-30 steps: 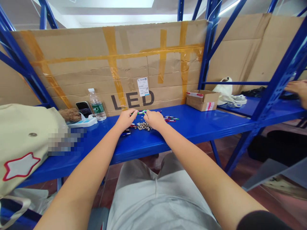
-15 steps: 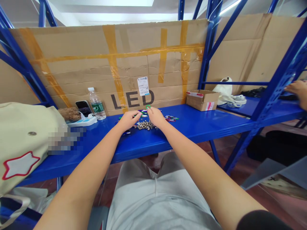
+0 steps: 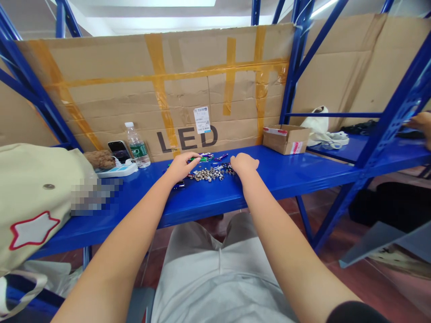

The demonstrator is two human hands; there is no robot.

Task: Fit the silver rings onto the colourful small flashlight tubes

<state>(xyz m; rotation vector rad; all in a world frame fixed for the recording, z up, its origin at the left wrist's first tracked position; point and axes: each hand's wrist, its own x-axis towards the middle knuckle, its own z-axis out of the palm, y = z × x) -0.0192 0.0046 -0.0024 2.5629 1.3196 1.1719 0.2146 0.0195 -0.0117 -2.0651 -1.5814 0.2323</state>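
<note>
My left hand [image 3: 181, 168] rests over the blue table, thumb and forefinger closed around a slim green metallic piece [image 3: 204, 159]. To its right, my right hand [image 3: 245, 164] is lowered with curled fingers onto a cluster of small dark, shiny pieces [image 3: 229, 168]; what its fingertips grip is hidden. Between the hands lies a loose heap of small silver metal parts [image 3: 206, 174]. Behind the heap are several thin purple and blue metallic pieces [image 3: 220, 157]. A dark blue piece [image 3: 179, 185] sits just below my left hand.
A blue table [image 3: 208, 204] stands before a cardboard panel [image 3: 117, 107] marked LED. Towards the left are a water bottle [image 3: 137, 146], a phone [image 3: 118, 150], a power strip [image 3: 117, 170] and a cream bag [image 3: 37, 193]. An open cardboard box [image 3: 286, 140] stands right. Another person's hand [image 3: 422, 122] shows far right.
My right hand has moved right and down from beside my left hand to the pieces on the right. The green clip it held no longer shows. My left hand has barely moved.
</note>
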